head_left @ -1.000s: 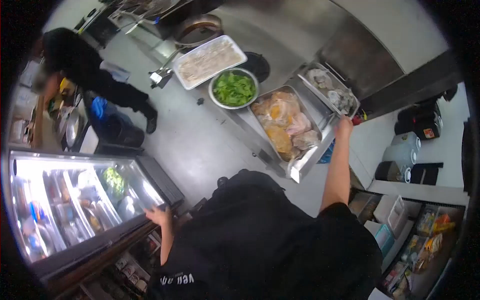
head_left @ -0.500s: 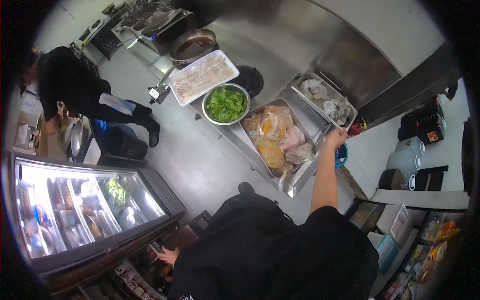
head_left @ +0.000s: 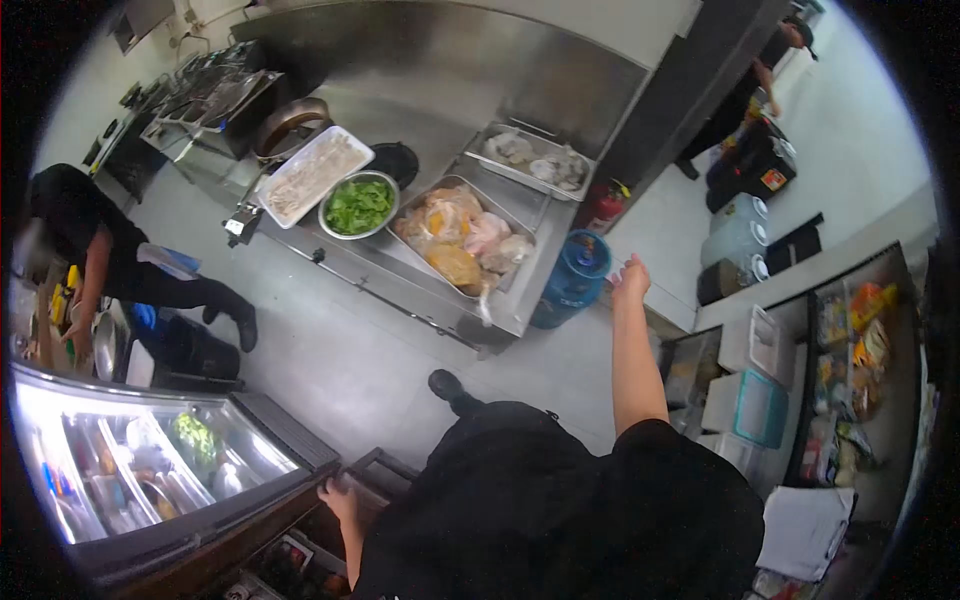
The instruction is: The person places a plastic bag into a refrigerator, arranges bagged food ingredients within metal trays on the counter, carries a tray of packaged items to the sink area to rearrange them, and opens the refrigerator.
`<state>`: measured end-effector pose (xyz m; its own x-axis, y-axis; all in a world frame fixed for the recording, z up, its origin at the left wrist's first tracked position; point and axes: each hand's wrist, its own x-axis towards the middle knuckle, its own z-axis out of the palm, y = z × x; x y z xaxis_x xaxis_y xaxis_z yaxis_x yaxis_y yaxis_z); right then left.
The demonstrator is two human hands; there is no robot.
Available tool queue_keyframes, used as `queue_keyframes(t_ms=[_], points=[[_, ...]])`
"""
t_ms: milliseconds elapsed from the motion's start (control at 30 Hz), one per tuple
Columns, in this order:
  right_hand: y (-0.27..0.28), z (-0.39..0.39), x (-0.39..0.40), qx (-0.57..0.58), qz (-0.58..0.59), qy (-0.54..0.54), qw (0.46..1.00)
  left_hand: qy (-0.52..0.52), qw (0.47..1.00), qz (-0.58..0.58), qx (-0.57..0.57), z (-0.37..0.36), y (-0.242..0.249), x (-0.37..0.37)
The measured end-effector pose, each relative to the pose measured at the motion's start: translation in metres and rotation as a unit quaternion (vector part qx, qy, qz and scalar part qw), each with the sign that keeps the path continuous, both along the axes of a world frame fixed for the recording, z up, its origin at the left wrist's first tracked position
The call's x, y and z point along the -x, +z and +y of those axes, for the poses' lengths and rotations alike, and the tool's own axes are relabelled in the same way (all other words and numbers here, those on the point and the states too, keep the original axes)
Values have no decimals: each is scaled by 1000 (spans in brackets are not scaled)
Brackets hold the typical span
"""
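Observation:
My right hand (head_left: 630, 279) is out in front at the end of a stretched arm, fingers apart and holding nothing. In this view it is nearest a blue gas cylinder (head_left: 572, 285). Left of the cylinder, a metal tray (head_left: 462, 292) of bagged, raw-looking meat sits on the steel counter. Behind that lies a smaller metal tray (head_left: 578, 194) with greyish bagged contents. Low on the left, my left hand (head_left: 340, 497) has its fingers spread at the edge of a dark open drawer (head_left: 372, 492) beside the glass-topped display fridge.
A bowl of green leaves (head_left: 358, 206), a white tray (head_left: 322, 172) and a pan (head_left: 292, 125) stand on the steel counter (head_left: 440, 150). One person (head_left: 90, 240) works at left, another (head_left: 745, 95) at upper right. Shelves with plastic tubs (head_left: 740, 408) line my right.
My right hand has let go of the smaller tray's rim and moved clear of it. My left hand has moved up along the drawers. The view has turned, showing a second person.

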<state>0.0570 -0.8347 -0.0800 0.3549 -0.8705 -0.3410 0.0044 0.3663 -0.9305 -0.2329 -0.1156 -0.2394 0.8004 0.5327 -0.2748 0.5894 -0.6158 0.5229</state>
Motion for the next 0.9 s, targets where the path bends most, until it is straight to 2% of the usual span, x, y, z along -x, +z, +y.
queue_keyframes(t_ms=[33, 167, 233, 400, 433, 500, 533, 600, 633, 667, 700, 733, 767, 900], points=[[6, -5, 19, -25, -15, 4, 1000, -10, 1000, 0, 7, -5, -11, 16], [18, -49, 84, -101, -84, 4, 991, -25, 967, 255, 3, -27, -42, 73], [22, -68, 104, -112, -95, -6, 989, -28, 949, 314, -8, -34, -42, 71], [6, -90, 103, -183, -127, -35, 974, 36, 984, 154, -83, -30, -29, 46], [-2, -95, 92, -188, -128, -29, 973, 112, 989, 95, -6, -22, -27, 30], [-10, -96, 63, -232, -116, 42, 965, 153, 986, 44, -40, -40, -10, 13], [-9, -94, 47, -234, -97, 66, 965, 118, 980, 59, -150, -62, 3, -4], [-26, -120, 13, -258, -97, 131, 952, 141, 983, 85, -86, -92, 24, -27], [-39, -131, -5, -278, -101, 184, 937, 134, 975, 110, -137, -113, 24, -43], [-35, -137, -16, -278, -114, 207, 931, 125, 980, 99, -121, -147, 43, -60], [-31, -147, -24, -288, -103, 224, 925, 58, 977, 101, -181, -176, 45, -75], [-31, -157, -33, -270, -110, 242, 925, 18, 990, 102, -100, -217, 74, -97], [-34, -162, -38, -254, -119, 258, 925, 30, 999, -11, 23, -250, 67, -106], [-66, -187, -41, -292, -42, 253, 921, -14, 986, -60, 152, -374, 102, -173]])
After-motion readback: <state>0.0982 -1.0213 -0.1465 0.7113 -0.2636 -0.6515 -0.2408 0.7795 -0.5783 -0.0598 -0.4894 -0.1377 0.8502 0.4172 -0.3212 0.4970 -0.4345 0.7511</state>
